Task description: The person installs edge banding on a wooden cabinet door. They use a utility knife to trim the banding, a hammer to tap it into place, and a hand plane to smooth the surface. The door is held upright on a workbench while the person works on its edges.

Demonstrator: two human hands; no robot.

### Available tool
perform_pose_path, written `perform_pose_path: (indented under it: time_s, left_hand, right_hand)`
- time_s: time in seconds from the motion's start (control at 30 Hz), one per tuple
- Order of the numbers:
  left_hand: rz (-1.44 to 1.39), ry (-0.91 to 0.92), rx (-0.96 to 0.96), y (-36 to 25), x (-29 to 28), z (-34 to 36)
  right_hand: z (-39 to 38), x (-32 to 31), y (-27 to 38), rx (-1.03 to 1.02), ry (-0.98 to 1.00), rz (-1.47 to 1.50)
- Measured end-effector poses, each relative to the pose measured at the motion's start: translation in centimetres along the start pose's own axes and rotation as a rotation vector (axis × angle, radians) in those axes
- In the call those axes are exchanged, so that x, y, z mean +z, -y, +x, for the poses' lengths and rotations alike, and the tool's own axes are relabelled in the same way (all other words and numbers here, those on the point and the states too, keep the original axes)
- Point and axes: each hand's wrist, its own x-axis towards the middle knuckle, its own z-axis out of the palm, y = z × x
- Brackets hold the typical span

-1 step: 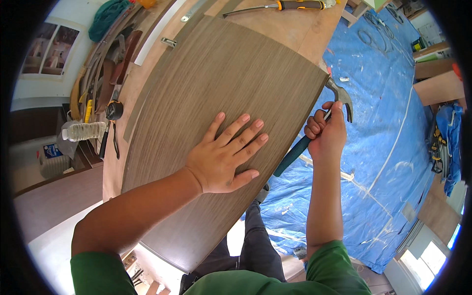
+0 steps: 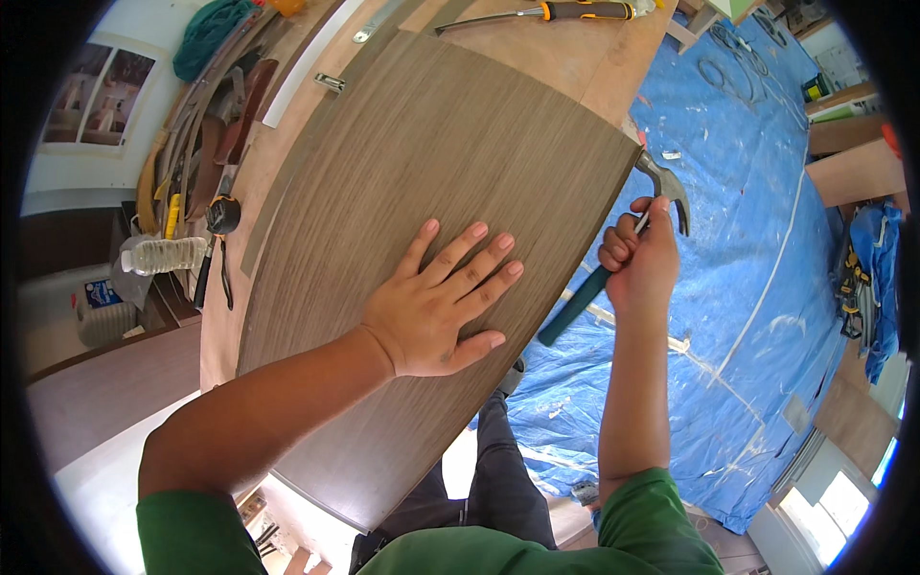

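Observation:
A wood-grain panel [image 2: 479, 144] lies across the workbench, slanting away from me. My left hand [image 2: 443, 307] rests flat on its face with the fingers spread. Beyond the panel's right edge, my right hand [image 2: 640, 257] grips a claw hammer [image 2: 575, 309] close below its head. The hammer's striking end is at the panel's edge near the far right corner; whether it touches, I cannot tell. Its claw curves out to the right, and the dark green handle slants back toward me, just off the edge.
On the bench beyond the panel lies a screwdriver-like tool [image 2: 575, 11] with a yellow and black handle. A tape measure [image 2: 223, 215] and a plastic bottle [image 2: 165, 256] are at the left. Blue sheeting [image 2: 728, 278] covers the floor at the right, with cables [image 2: 733, 62] on it.
My right hand and the hammer's handle have shifted slightly right, away from the panel's edge. My left hand has stayed in place.

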Motion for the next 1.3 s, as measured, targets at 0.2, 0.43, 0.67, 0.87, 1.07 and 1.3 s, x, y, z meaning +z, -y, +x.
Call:
perform_pose_path:
  time_s: [0.2, 0.43, 0.67, 0.87, 1.07, 1.3]
  left_hand:
    - [-0.014, 0.000, 0.002, 0.1, 0.0, 0.0]
    - [-0.008, -0.021, -0.012, 0.5, 0.4, 0.0]
    - [-0.104, -0.172, -0.035, 0.1, -0.7, 2.1]
    - [-0.336, -0.756, -0.060, 2.0, 0.2, 18.6]
    - [-0.157, -0.637, -0.101, 2.7, 2.5, 21.5]
    - [-0.173, -0.509, -0.130, 2.2, 2.3, 21.4]
  right_hand:
    - [0.4, 0.2, 1.2, -0.028, -0.006, -0.044]
    - [-2.9, -2.5, -1.0, -0.107, 0.094, -0.079]
    - [-5.1, -4.7, -3.1, -0.025, 0.056, -0.057]
    - [-4.2, -1.4, -4.9, -0.072, 0.023, -0.034]
    - [-2.1, -2.6, -5.2, -0.152, -0.006, -0.164]
    - [-1.6, -3.0, -5.7, -0.199, -0.020, -0.267]
